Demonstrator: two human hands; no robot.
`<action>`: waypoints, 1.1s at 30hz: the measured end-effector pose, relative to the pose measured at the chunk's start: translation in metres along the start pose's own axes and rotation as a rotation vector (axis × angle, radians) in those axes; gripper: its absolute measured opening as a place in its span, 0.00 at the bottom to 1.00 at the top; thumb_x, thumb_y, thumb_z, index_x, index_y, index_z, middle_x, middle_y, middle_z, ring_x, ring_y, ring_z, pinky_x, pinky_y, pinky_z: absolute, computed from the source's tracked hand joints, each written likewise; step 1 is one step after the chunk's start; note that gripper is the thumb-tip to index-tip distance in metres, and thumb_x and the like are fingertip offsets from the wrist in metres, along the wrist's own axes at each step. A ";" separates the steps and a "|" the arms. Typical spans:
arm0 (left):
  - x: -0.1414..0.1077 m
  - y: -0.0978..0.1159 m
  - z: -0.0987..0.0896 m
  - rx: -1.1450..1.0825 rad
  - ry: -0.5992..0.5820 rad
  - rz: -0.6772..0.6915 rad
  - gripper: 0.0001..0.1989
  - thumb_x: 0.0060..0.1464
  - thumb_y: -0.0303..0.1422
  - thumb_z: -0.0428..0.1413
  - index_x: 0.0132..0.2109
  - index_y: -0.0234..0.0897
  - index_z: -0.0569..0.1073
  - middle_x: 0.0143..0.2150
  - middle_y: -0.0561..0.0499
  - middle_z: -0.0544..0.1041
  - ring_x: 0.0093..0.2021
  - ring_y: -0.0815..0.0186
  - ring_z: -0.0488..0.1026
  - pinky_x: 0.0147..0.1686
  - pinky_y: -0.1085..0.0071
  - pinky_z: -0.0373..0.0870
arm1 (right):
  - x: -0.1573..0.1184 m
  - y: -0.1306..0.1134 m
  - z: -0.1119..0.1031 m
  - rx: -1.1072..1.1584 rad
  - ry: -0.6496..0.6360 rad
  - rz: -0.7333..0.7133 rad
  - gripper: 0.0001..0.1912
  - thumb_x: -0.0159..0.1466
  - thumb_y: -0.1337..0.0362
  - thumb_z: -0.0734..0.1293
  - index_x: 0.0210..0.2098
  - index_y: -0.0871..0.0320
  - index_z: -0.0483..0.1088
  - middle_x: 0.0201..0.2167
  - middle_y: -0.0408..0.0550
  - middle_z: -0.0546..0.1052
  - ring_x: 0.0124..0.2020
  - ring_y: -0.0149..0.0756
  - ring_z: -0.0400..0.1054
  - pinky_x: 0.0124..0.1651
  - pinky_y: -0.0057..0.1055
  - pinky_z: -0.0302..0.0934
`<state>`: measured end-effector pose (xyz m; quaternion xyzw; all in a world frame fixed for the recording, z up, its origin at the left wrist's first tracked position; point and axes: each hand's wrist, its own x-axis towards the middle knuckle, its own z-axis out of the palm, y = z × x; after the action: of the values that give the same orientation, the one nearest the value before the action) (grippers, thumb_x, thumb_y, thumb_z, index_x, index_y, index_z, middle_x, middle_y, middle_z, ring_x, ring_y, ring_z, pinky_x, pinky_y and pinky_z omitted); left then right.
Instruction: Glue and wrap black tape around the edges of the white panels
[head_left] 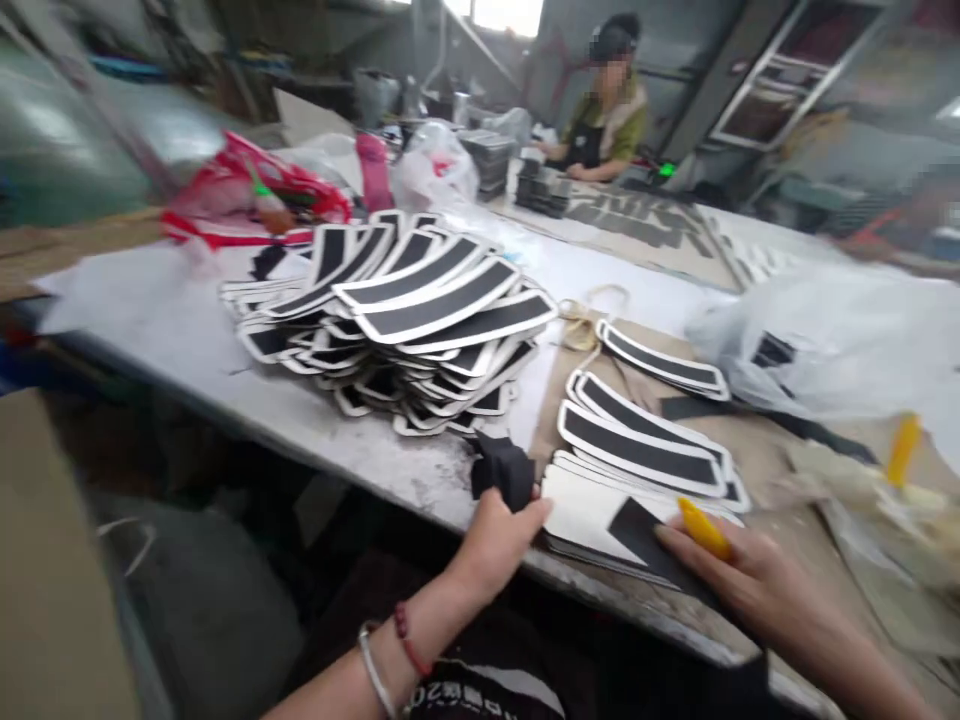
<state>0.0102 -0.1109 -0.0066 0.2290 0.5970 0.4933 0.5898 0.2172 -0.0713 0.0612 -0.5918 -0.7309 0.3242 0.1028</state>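
You, at a worktop [420, 475], L hand [491, 545] clamped on a blk bundle [506, 470] at the near edge; R hand [757, 575], well apart, grips a blk strip [637, 528] w/ a yellow tool [705, 530], over stacked white pcs [581, 500]. Curved b/w panels [435, 310] pile up to the L; a co-worker [626, 125] is in the bkgd.

A red bag [223, 185] lies near a white plastic bag [435, 170] — and, farther back, a person [606, 112] wears a dark cap [615, 38].

Crumpled black bundle [504, 472] beside neat white stack [579, 502]; flat black strip [636, 524] slants over stack; yellow tool [705, 530] tilted, near strip.
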 end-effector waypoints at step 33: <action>0.021 0.021 0.007 0.312 0.033 0.010 0.10 0.40 0.37 0.61 0.22 0.36 0.73 0.14 0.55 0.65 0.22 0.63 0.66 0.24 0.72 0.63 | 0.079 -0.023 0.026 -0.259 -0.407 -0.115 0.11 0.64 0.59 0.63 0.31 0.59 0.72 0.27 0.46 0.73 0.27 0.33 0.63 0.29 0.26 0.48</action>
<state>0.0059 -0.0825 0.0027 0.3126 0.6750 0.4011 0.5347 0.1634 -0.0086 0.0364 -0.4799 -0.8045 0.3339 -0.1048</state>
